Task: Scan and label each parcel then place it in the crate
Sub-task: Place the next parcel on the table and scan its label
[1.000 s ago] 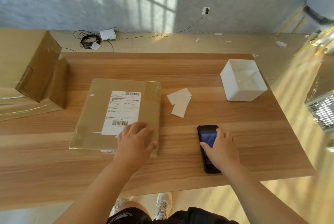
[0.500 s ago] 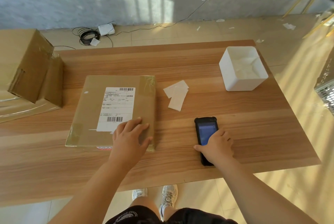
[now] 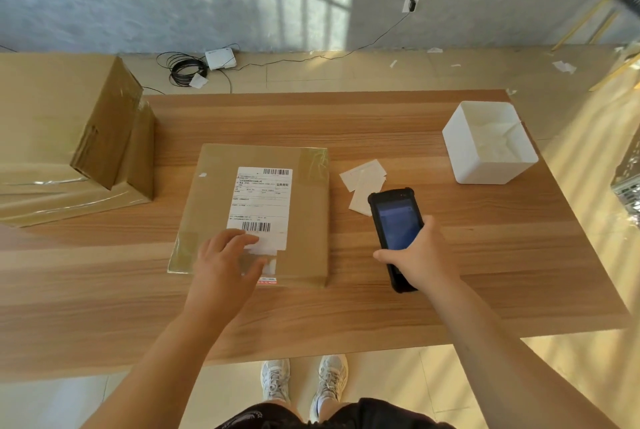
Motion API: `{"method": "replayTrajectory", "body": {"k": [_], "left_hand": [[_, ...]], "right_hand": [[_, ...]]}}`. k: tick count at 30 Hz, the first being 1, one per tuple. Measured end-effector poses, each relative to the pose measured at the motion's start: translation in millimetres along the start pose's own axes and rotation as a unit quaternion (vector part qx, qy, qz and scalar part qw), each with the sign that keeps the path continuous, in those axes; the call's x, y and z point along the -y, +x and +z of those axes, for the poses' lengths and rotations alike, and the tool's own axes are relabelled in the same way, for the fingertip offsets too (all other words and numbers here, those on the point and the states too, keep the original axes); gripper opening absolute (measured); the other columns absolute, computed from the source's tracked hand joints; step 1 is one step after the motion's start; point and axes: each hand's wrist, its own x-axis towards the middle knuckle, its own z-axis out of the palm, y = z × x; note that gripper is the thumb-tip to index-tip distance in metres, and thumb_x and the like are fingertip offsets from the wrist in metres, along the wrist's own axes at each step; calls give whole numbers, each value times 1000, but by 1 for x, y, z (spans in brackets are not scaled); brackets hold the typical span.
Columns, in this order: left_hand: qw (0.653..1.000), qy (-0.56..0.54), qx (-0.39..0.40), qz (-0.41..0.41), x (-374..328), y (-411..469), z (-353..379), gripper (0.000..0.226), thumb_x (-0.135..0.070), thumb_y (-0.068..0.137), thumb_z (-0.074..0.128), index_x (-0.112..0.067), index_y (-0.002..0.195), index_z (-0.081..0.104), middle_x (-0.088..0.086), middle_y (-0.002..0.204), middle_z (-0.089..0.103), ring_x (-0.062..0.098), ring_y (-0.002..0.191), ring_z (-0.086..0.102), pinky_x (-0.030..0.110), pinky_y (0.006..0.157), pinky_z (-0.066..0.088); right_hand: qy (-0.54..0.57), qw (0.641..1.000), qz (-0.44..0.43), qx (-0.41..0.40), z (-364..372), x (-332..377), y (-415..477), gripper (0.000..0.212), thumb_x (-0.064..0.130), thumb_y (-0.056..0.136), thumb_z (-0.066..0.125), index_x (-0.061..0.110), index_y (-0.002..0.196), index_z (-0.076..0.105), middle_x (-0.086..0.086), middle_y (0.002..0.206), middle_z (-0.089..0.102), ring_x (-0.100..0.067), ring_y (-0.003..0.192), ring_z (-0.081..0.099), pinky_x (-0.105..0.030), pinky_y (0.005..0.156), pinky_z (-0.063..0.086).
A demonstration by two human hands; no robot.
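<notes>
Here the right hand (image 3: 420,262) grips a black handheld scanner (image 3: 394,220) round its lower half, thumb on the left edge and fingers wrapped behind, with the lit blue screen facing up. Whether the scanner's lower end touches the wooden table (image 3: 485,272) I cannot tell. Just beyond its top end lie a few white paper slips (image 3: 363,175). Near this grip on its left, the flat cardboard parcel (image 3: 304,213) lies on the table with its white shipping label (image 3: 263,200) face up, one barcode at the label's far end and another at its near end. The left hand (image 3: 225,265) rests flat on the parcel's near part, fingers straight and spread and holding nothing, the fingertips (image 3: 249,239) touching the label just below the near barcode. Out past the slips, to the right of the scanner grip, stands an open white box (image 3: 464,151). Well to the left of the left hand sit larger cardboard boxes (image 3: 104,130) with clear tape.
</notes>
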Motion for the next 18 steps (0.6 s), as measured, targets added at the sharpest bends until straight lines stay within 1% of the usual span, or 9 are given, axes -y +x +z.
{"method": "replayTrajectory", "body": {"k": [2,4,5,7,9,11,13,16,18], "left_hand": [[998,31,6,-49,13,1,-11,45,-24,70,80,-14,112,64,3,119,57,36,110,49,50,94,42],[993,61,32,-92,23,2,-21,56,-35,72,77,-21,123,57,-3,132,49,32,123,38,51,101,34],[991,67,47,-102,28,3,-25,61,-39,73,76,-22,128,53,-5,137,43,30,127,33,50,104,31],[990,59,71,-105,36,4,-30,71,-44,74,73,-19,135,46,-7,144,34,27,131,26,45,110,27],[990,49,84,-100,40,5,-32,76,-45,75,72,-16,139,42,-8,146,29,25,133,22,40,112,24],[991,52,87,-92,43,5,-33,77,-46,75,72,-17,140,41,-9,147,29,24,134,21,39,113,24],[991,56,84,-85,45,5,-34,79,-48,74,72,-18,140,41,-10,147,29,23,134,21,39,113,24],[991,54,83,-85,47,7,-34,80,-51,72,72,-21,139,41,-13,145,31,21,133,21,40,112,27],[991,48,83,-88,47,8,-34,81,-52,70,73,-22,138,42,-13,144,32,20,133,21,41,110,29]], "right_hand": [[-11,999,-27,19,-3,20,-8,88,35,60,90,16,125,34,-1,115,52,-22,96,57,-41,80,53],[-39,997,-49,36,-4,40,-16,89,38,60,89,16,126,33,-2,114,52,-23,96,57,-40,79,53],[-57,996,-58,41,-4,49,-21,88,39,60,89,17,124,33,-1,113,52,-23,95,57,-39,77,52],[-92,991,-79,55,-6,69,-30,86,40,59,88,17,122,34,0,110,51,-22,94,57,-39,77,52],[-138,982,-101,80,-8,86,-41,81,40,59,88,18,117,36,1,105,52,-20,89,57,-39,76,53],[-201,966,-117,115,-10,100,-50,76,38,59,87,19,112,36,2,99,53,-18,84,59,-40,74,55],[-269,942,-134,147,-11,111,-59,72,38,59,87,19,108,37,3,92,54,-17,78,60,-37,68,55],[-366,901,-153,179,-8,120,-69,65,36,59,86,19,99,38,3,85,53,-14,70,56,-29,53,45],[-403,881,-155,192,-5,123,-73,63,35,61,86,19,97,38,3,82,51,-13,67,54,-27,51,41]]}}
